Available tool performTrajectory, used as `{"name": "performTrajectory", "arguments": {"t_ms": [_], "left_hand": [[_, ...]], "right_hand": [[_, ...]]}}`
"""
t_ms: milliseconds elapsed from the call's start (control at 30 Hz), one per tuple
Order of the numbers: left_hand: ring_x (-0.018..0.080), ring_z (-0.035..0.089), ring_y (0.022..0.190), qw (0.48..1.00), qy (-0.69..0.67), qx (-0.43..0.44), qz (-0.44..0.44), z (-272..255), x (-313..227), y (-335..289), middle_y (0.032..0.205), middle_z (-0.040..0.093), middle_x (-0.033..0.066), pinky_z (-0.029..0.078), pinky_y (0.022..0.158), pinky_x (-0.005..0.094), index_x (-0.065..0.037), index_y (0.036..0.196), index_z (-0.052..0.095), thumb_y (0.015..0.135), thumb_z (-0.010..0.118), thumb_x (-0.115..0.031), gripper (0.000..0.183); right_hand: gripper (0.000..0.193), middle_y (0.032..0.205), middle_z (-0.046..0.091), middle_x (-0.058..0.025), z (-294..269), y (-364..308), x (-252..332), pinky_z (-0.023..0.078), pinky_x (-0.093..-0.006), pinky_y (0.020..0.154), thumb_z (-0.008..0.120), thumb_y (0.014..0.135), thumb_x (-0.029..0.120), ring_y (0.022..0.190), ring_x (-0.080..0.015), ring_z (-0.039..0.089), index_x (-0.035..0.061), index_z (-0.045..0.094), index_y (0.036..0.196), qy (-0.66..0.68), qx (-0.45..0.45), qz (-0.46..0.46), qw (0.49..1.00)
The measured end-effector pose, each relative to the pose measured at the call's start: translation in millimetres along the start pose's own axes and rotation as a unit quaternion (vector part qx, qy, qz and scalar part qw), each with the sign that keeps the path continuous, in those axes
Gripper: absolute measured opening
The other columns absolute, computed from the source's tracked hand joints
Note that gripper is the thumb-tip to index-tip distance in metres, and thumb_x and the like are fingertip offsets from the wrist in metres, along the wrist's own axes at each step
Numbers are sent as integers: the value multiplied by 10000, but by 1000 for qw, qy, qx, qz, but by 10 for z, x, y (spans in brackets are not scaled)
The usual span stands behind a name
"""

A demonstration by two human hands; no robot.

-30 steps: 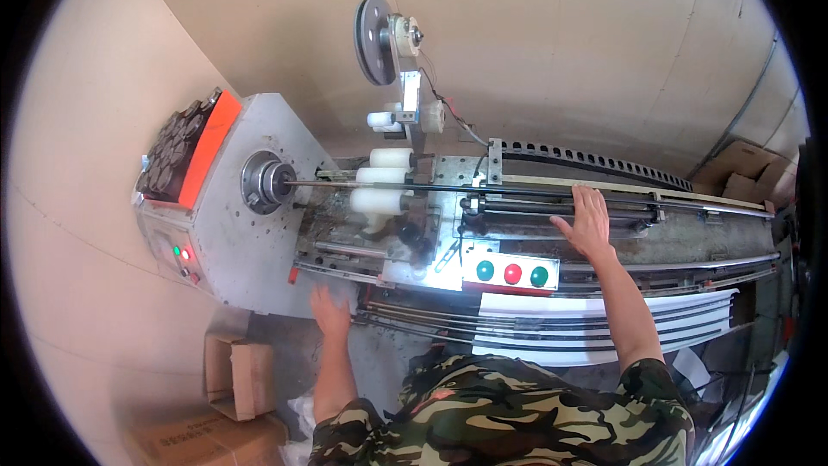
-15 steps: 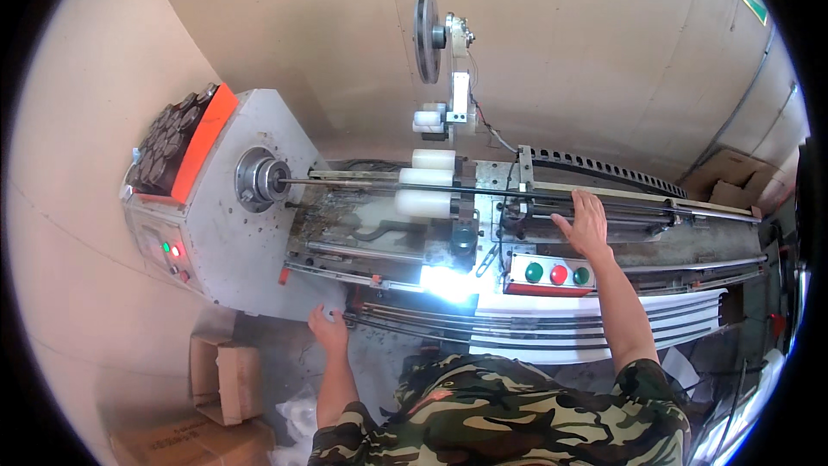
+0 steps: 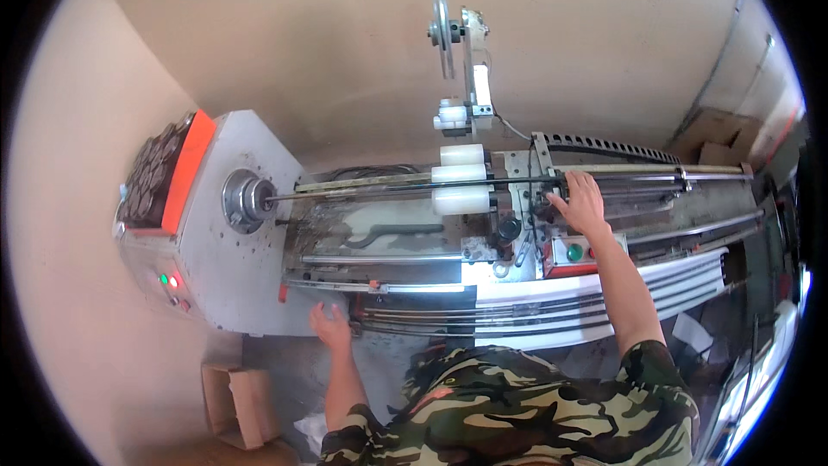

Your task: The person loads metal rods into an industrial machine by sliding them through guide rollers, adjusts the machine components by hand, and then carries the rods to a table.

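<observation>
My right hand [image 3: 583, 205] rests over the long dark rod [image 3: 509, 180] beside the machine's sliding carriage [image 3: 517, 170]. Its fingers are stretched out and the thumb stands apart; contact with the rod cannot be made out. One end of the rod runs into the round metal chuck [image 3: 248, 200] on the grey headstock [image 3: 246, 272]. Three white rollers [image 3: 461, 199] sit along the rod on the carriage's left. My left hand [image 3: 330, 326] hovers with spread fingers near the machine's front edge, close to the ends of several thin rods [image 3: 414, 319], and holds nothing.
On the carriage's front is a button box [image 3: 562, 271], partly behind my right forearm. A dark curved tool [image 3: 392, 231] lies on the machine bed. Several round metal pieces fill an orange-edged tray [image 3: 191, 174] atop the headstock. A cardboard box [image 3: 250, 410] stands on the floor.
The carriage with its white rollers has slid right, away from the chuck, and now sits closer to my right hand. The bright glare at the front is gone. The view has shifted slightly.
</observation>
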State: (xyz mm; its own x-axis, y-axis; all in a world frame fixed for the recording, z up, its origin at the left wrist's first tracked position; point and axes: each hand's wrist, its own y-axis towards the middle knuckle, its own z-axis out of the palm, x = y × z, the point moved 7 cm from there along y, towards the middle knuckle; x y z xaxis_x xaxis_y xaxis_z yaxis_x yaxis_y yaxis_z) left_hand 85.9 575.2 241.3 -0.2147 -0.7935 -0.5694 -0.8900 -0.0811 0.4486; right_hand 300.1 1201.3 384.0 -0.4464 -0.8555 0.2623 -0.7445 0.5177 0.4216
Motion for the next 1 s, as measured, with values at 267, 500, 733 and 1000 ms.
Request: {"name": "performTrajectory", "arguments": {"t_ms": [267, 500, 733, 1000], "left_hand": [[378, 558, 1208, 998, -25, 62, -14, 410, 678, 341, 1277, 615, 213, 401, 1078, 464, 34, 1272, 591, 963, 672, -235, 417], [372, 565, 1216, 996, -42, 79, -17, 732, 1212, 612, 1290, 614, 213, 418, 1069, 450, 29, 1303, 585, 962, 684, -214, 431], [389, 507, 1298, 990, -1, 61, 130, 549, 1022, 1213, 1376, 561, 210, 390, 1103, 475, 7, 1334, 555, 880, 739, -118, 505], [416, 423, 1376, 944, 11, 81, 318, 506, -315, 2248, 1498, 449, 218, 342, 1139, 518, -60, 1457, 450, 756, 833, -86, 799]], "right_hand": [[607, 1332, 611, -219, 238, -8, 514, 386, -481, 1131, 699, 895, 453, 1299, -378, 524, -7, 622, 1283, -38, -27, 30, 998], [197, 1000, 671, -176, 617, -765, 978, 506, -498, 876, 644, 908, 196, 993, -406, 629, 33, 642, 1019, 38, -93, 91, 991], [171, 1035, 699, -208, 1287, -1111, 791, 561, -510, 815, 594, 893, 132, 966, -418, 691, 48, 685, 1012, -8, -5, 252, 968], [193, 943, 709, -267, 1739, -1082, 451, 572, -533, 792, 672, 850, 151, 934, -455, 702, 4, 626, 967, -32, 25, 336, 941]]}}
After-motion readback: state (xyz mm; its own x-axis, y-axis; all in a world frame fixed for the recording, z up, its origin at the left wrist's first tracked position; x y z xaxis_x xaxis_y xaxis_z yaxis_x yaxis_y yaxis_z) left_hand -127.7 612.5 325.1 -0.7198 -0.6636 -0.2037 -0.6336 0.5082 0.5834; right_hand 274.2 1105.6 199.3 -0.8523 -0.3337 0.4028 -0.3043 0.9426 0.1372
